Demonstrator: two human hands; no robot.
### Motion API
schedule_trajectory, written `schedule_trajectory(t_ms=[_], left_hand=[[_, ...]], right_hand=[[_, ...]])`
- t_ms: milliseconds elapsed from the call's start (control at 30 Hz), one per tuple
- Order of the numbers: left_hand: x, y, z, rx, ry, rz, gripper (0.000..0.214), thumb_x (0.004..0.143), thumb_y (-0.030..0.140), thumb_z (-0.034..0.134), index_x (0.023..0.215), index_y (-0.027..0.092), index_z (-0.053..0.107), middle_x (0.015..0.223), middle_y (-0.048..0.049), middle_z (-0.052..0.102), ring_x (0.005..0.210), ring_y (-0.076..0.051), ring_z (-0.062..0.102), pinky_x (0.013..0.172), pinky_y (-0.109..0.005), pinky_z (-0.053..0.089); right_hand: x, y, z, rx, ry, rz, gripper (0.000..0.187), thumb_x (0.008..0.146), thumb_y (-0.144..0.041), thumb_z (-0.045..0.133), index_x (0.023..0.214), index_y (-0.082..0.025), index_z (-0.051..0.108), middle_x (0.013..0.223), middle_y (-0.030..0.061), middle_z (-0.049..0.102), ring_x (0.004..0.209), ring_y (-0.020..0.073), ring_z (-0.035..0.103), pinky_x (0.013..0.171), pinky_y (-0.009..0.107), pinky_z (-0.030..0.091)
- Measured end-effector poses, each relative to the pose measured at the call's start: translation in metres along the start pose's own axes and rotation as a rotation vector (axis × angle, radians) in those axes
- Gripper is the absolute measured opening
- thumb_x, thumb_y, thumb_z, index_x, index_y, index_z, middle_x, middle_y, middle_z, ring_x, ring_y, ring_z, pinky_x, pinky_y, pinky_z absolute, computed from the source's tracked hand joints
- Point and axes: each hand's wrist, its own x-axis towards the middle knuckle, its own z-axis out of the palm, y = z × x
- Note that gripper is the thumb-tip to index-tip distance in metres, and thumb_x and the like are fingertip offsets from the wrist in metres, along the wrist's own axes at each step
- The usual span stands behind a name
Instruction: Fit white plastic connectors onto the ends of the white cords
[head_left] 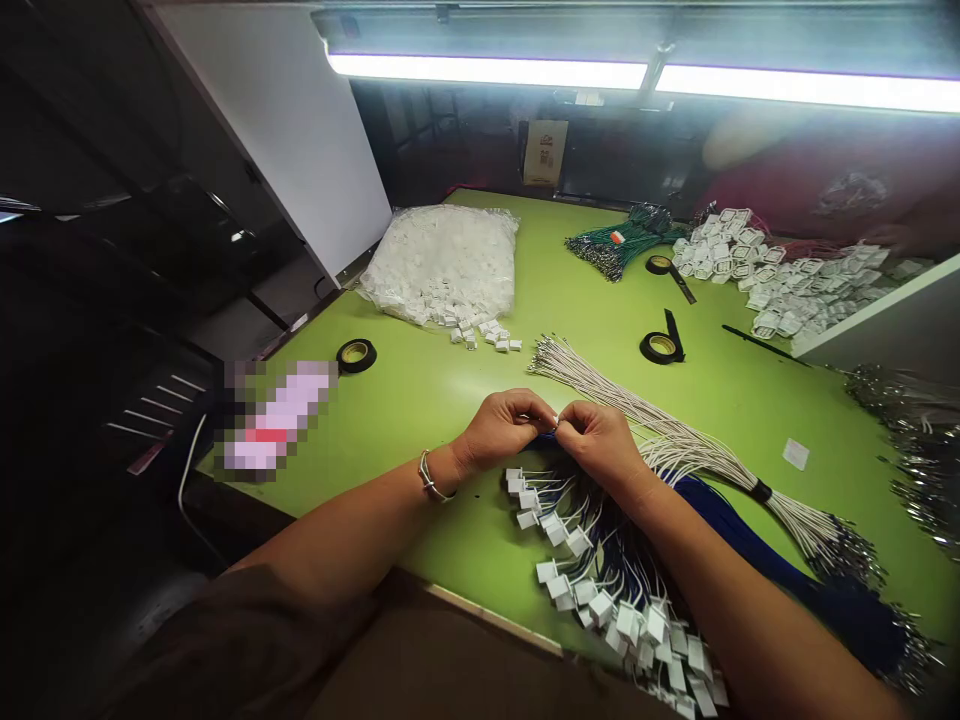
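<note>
My left hand (504, 428) and my right hand (600, 440) meet over the green table (420, 400), fingertips pinched together on a small white connector with a blue wire (553, 427) between them. A bracelet sits on my left wrist. Below my hands lies a heap of finished blue and white wires with white connectors (600, 590). A bundle of white wires (675, 440) runs off to the right behind my right hand, and a blue wire bundle (757, 550) lies under my right forearm.
A clear bag of white connectors (442, 262) lies at the back left, with loose ones spilled beside it. Black tape rolls (355, 355) (661, 347) (658, 264) sit on the table. Green wires (622, 240) and a pile of white parts (780, 275) lie far right.
</note>
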Motion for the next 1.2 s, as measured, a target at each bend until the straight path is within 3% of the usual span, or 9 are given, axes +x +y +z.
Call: schedule_trajectory(t_ms=[167, 267, 467, 567, 667, 767, 900, 1000, 1200], left_hand=[[-0.009, 0.014, 0.001, 0.047, -0.054, 0.149, 0.01, 0.074, 0.013, 0.061, 0.073, 0.016, 0.07, 0.082, -0.0077, 0.067, 0.08, -0.016, 0.063, 0.078, -0.029, 0.051], [-0.026, 0.027, 0.012, 0.119, -0.261, 0.292, 0.02, 0.075, 0.007, 0.056, 0.076, 0.019, 0.072, 0.089, -0.0089, 0.067, 0.083, -0.017, 0.064, 0.08, -0.028, 0.051], [-0.053, 0.042, 0.036, 0.359, -0.663, 0.618, 0.025, 0.078, 0.006, 0.053, 0.087, 0.02, 0.072, 0.097, -0.008, 0.07, 0.089, -0.02, 0.065, 0.088, -0.026, 0.05], [-0.041, 0.036, 0.018, 0.36, -0.439, 0.56, 0.021, 0.083, 0.016, 0.053, 0.096, 0.016, 0.069, 0.097, -0.0105, 0.069, 0.094, -0.02, 0.063, 0.093, -0.028, 0.048], [-0.01, 0.016, -0.02, 0.469, 0.116, 0.269, 0.016, 0.084, 0.021, 0.054, 0.091, 0.018, 0.068, 0.091, -0.0097, 0.065, 0.091, -0.02, 0.06, 0.087, -0.032, 0.048], [0.025, -0.008, -0.058, 0.625, 0.464, 0.045, 0.022, 0.084, 0.018, 0.051, 0.102, 0.015, 0.064, 0.1, -0.0115, 0.059, 0.09, -0.019, 0.056, 0.086, -0.033, 0.045], [0.05, -0.028, -0.076, 0.75, 0.47, -0.043, 0.03, 0.082, 0.011, 0.053, 0.111, 0.011, 0.06, 0.107, -0.0138, 0.052, 0.091, -0.018, 0.05, 0.091, -0.034, 0.039], [0.058, -0.033, -0.072, 0.763, 0.435, -0.045, 0.015, 0.081, 0.008, 0.053, 0.088, 0.013, 0.065, 0.1, -0.0109, 0.05, 0.088, -0.018, 0.046, 0.089, -0.033, 0.036], [0.065, -0.031, -0.077, 0.664, 0.417, -0.051, 0.015, 0.076, 0.003, 0.056, 0.077, 0.014, 0.067, 0.084, -0.0045, 0.048, 0.078, -0.014, 0.042, 0.084, -0.032, 0.034]], right_hand=[[0.007, -0.004, -0.032, 0.09, -0.241, 0.026, 0.016, 0.067, -0.023, 0.05, 0.059, -0.017, 0.062, 0.054, -0.0011, 0.058, 0.052, 0.0107, 0.049, 0.052, 0.022, 0.037], [0.017, -0.002, -0.045, 0.134, -0.292, 0.048, 0.017, 0.071, -0.026, 0.051, 0.071, -0.017, 0.066, 0.062, 0.0012, 0.064, 0.06, 0.0131, 0.055, 0.058, 0.024, 0.041], [0.016, -0.003, 0.003, -0.375, -0.223, -0.145, 0.018, 0.082, -0.032, 0.054, 0.092, -0.024, 0.067, 0.093, 0.0043, 0.064, 0.076, 0.0156, 0.057, 0.061, 0.026, 0.037], [0.011, -0.006, 0.018, -0.487, -0.275, -0.157, 0.015, 0.085, -0.028, 0.051, 0.083, -0.023, 0.065, 0.087, 0.0035, 0.062, 0.072, 0.0146, 0.055, 0.058, 0.025, 0.033], [0.01, -0.005, 0.019, -0.465, -0.265, -0.185, 0.015, 0.085, -0.026, 0.05, 0.08, -0.021, 0.063, 0.085, 0.0032, 0.062, 0.074, 0.0147, 0.056, 0.06, 0.025, 0.034], [0.009, 0.001, 0.018, -0.371, -0.17, -0.231, 0.015, 0.086, -0.026, 0.048, 0.08, -0.021, 0.061, 0.085, 0.0036, 0.063, 0.076, 0.0156, 0.056, 0.063, 0.025, 0.035], [0.007, 0.01, 0.02, -0.088, -0.024, -0.205, 0.011, 0.082, -0.025, 0.051, 0.078, -0.02, 0.06, 0.072, 0.0015, 0.062, 0.061, 0.0135, 0.052, 0.06, 0.025, 0.037], [0.006, 0.012, 0.018, 0.097, 0.063, -0.159, 0.012, 0.08, -0.027, 0.052, 0.077, -0.019, 0.06, 0.063, -0.0002, 0.058, 0.053, 0.0116, 0.045, 0.054, 0.025, 0.035], [0.008, 0.009, 0.014, 0.345, -0.022, -0.072, 0.013, 0.076, -0.026, 0.052, 0.067, -0.018, 0.057, 0.061, -0.0005, 0.059, 0.054, 0.0109, 0.046, 0.054, 0.024, 0.037]])
